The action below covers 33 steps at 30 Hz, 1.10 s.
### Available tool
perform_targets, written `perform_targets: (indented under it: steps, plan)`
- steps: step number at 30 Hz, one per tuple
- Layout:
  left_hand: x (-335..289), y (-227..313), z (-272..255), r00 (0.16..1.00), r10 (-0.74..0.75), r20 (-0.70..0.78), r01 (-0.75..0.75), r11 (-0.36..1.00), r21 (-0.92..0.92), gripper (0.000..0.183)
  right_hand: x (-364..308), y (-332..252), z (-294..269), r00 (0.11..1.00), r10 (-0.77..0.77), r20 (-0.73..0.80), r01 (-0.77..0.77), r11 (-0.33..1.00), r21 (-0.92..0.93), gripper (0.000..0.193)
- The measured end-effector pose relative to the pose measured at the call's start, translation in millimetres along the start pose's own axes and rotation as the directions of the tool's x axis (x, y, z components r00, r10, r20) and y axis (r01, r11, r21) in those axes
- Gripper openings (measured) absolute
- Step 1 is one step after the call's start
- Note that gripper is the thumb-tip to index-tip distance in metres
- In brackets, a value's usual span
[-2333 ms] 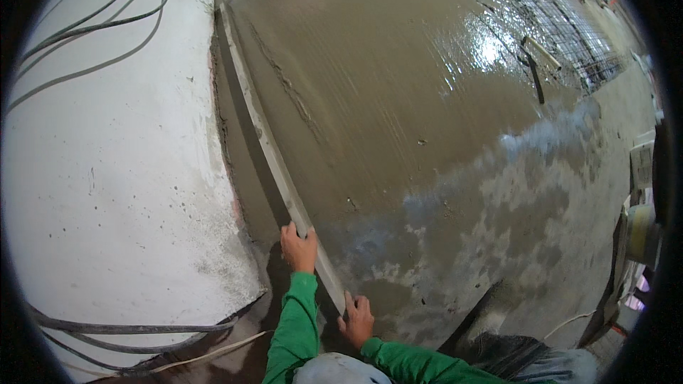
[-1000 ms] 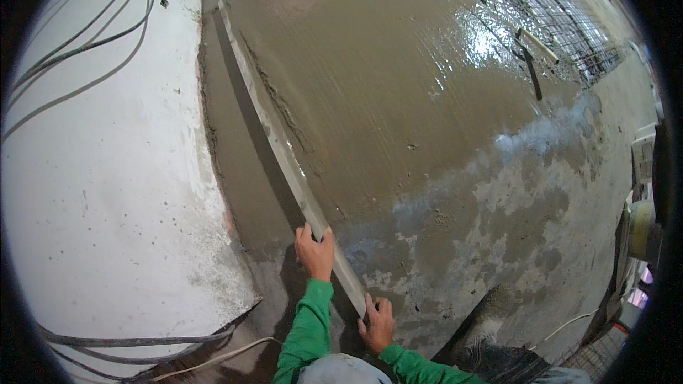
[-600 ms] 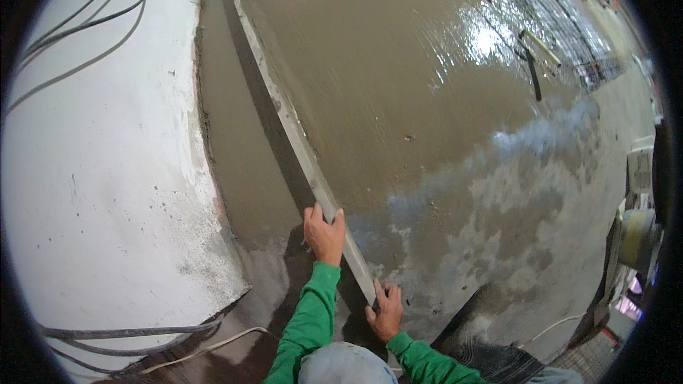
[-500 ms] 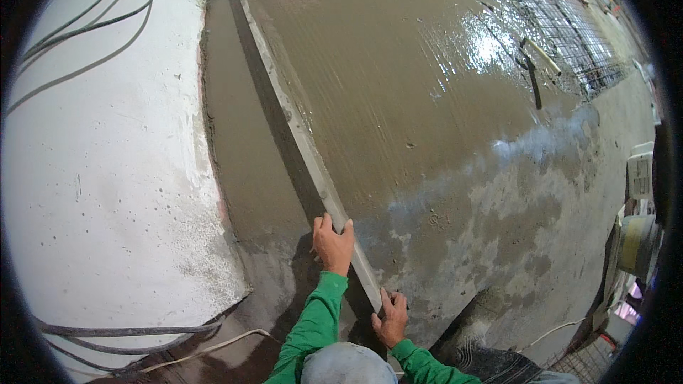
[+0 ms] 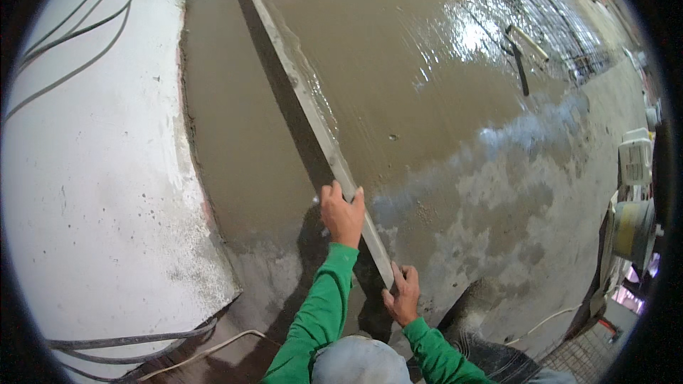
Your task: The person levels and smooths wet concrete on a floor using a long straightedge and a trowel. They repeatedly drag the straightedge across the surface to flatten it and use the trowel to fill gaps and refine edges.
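Note:
A long, straight screed board (image 5: 311, 110), smeared with cement, lies slantwise over wet concrete (image 5: 377, 43). Its far end points to the upper left and its near end reaches my hands. My left hand (image 5: 343, 215) grips the board a little way up from the near end, fingers over the left edge and thumb on the right. At the near end, my right hand (image 5: 403, 294) is closed around the tip. A glossy ridge of wet mix lines the board's right edge, while the surface to its left looks smooth.
A white wall or slab (image 5: 107, 171) borders the left, with dark cables (image 5: 85, 28) across it. Farther right lie a handled tool (image 5: 523, 60) and wire mesh (image 5: 569, 28). Buckets (image 5: 633, 231) stand at the right edge. A pale cord (image 5: 206, 352) runs near my left arm.
The board and both hands have shifted right over the wet concrete. More wet mix is heaped along its right edge, and the smooth strip on its left is wider. The view has shifted slightly.

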State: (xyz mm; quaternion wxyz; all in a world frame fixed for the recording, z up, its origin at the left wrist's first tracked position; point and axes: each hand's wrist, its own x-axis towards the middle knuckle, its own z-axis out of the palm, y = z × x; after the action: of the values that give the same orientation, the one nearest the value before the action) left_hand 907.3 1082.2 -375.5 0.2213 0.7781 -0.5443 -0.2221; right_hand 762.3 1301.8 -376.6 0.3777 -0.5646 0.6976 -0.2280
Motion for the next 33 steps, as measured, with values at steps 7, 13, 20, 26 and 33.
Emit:
perform_targets:
  steps: [7, 13, 20, 26, 33]
  plan:
    - [23.3, 42.0, 26.2, 0.996, 0.073, -0.047, -0.076, 0.995, -0.068, 0.046, 21.7, 16.2, -27.2, 0.999, 0.008, -0.033, -0.008, 1.000, 0.019, 0.084]
    - [16.4, 74.7, 40.8, 0.990, -0.034, 0.135, 0.040, 0.998, -0.042, 0.044, 36.0, 34.3, -57.3, 0.995, -0.014, -0.100, 0.011, 0.999, -0.036, 0.079]
    - [31.5, 104.3, 54.6, 0.996, 0.009, 0.093, 0.000, 0.996, -0.093, 0.044, 63.2, 32.8, -97.5, 0.996, 0.012, 0.093, 0.007, 0.978, -0.210, 0.077]
    - [32.0, 108.2, 46.1, 0.979, -0.070, 0.193, 0.089, 0.992, -0.088, 0.052, 71.2, 3.3, -287.0, 0.750, 0.134, 0.648, 0.349, 0.753, -0.558, 0.076]
    - [38.6, 105.5, 38.0, 0.954, 0.082, 0.288, -0.117, 0.987, 0.108, 0.067, 96.6, 15.5, -335.8, 0.837, 0.099, 0.538, 0.274, 0.776, -0.568, 0.055]
